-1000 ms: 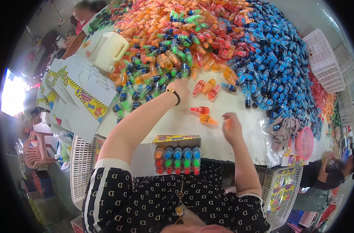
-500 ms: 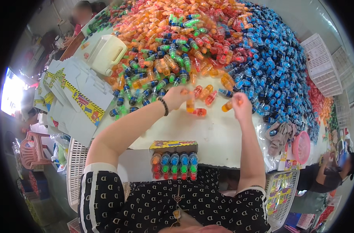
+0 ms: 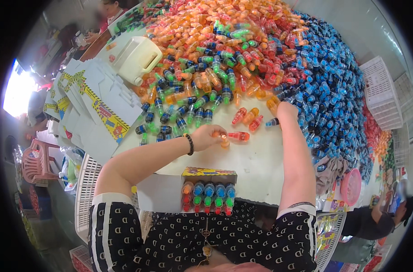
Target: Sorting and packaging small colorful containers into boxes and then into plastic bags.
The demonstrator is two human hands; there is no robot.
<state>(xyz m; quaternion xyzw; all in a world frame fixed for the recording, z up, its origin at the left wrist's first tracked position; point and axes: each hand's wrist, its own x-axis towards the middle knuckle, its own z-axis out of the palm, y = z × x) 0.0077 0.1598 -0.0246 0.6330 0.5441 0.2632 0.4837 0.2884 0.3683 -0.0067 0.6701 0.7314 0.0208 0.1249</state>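
My left hand [image 3: 207,138] is closed around a small orange bottle [image 3: 224,142], its fingertips near the cap, above the pale tabletop. Beside that bottle a red bottle [image 3: 241,136] lies on its side. My right hand [image 3: 287,111] reaches to the edge of the blue bottle pile [image 3: 328,86], close to an orange bottle [image 3: 273,104]; its fingers are mostly hidden, and whether it grips anything does not show. In front of my body stands an open carton [image 3: 209,172] with rows of orange, blue, green and red-capped bottles [image 3: 208,199].
A large heap of orange and red bottles [image 3: 242,41] covers the far table, with green ones [image 3: 199,106] at its near left. Left are a pale plastic jug [image 3: 136,61] and stacked flat cartons [image 3: 95,102]. A rag [image 3: 331,174] and pink basket [image 3: 351,187] sit right. Other people work nearby.
My left hand has come nearer the carton with the orange bottle. My right hand has moved away to the blue pile's edge, and the orange bottle it held no longer shows there. The view has shifted slightly.
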